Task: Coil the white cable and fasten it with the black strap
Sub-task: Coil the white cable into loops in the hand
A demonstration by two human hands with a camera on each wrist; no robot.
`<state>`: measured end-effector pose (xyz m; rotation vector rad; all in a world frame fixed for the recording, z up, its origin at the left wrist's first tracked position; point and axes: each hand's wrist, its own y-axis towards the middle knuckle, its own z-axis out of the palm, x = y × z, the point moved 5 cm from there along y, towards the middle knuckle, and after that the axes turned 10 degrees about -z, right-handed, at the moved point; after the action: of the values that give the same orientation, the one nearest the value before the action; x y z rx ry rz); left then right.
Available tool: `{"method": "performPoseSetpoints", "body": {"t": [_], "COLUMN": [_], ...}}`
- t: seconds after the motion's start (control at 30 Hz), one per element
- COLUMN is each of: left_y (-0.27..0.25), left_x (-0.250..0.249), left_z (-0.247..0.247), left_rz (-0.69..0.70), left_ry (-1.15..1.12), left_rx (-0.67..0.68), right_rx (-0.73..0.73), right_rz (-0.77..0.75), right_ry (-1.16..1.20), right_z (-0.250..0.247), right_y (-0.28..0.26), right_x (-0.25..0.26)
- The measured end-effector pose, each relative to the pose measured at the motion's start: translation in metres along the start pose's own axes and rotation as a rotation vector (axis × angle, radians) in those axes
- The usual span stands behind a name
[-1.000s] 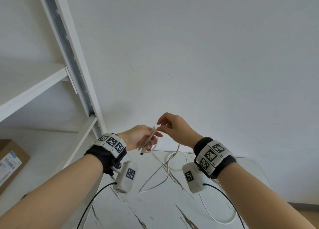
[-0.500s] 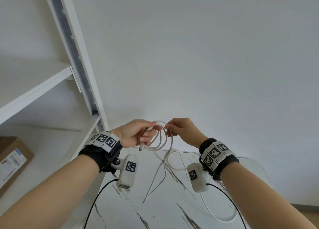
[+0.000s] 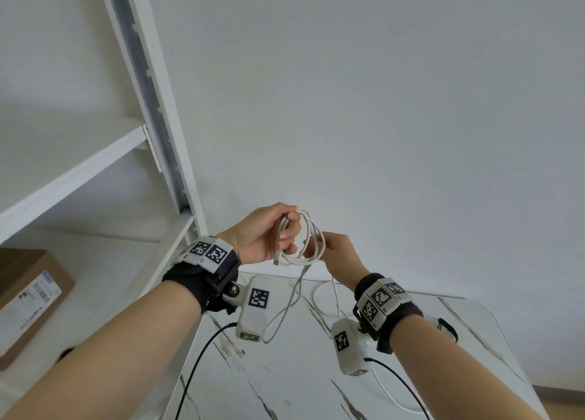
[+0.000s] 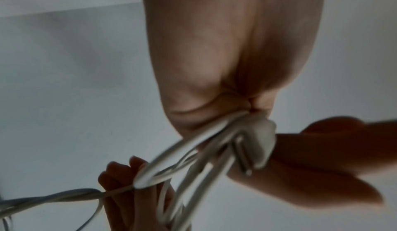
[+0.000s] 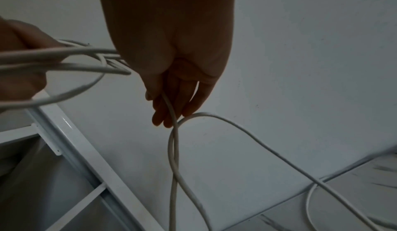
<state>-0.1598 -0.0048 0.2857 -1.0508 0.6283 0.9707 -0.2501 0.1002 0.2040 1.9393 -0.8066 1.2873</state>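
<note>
Centre frame, left hand [image 3: 262, 234] grips the white cable [image 3: 308, 245] coil; right hand [image 3: 340, 255] fingers pinch its loose run above the worktop [image 3: 459, 324]. Best: feed each loop evenly, untwisted.

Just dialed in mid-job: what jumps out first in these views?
The white cable, part coiled into loops, is held up in front of the wall by both hands: the left hand grips the loops and plug end, the right hand pinches the next turn. The rest of the cable trails down onto the marble table, where a small black strap lies by the right wrist.
</note>
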Motion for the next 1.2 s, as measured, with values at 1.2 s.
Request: {"method": "performPoseSetpoints", "body": {"t": [1.2], "left_y": [0.028], "left_x": [-0.005], "left_z": [-0.06], "left_rz": [0.283], "left_ry": [-0.387], "left_rx": [-0.345], "right_rx": [0.517], "right_rz": [-0.144], "right_ry": [-1.009], "right_z": [0.028], "right_y": [-0.045], "right_x": [-0.021]}}
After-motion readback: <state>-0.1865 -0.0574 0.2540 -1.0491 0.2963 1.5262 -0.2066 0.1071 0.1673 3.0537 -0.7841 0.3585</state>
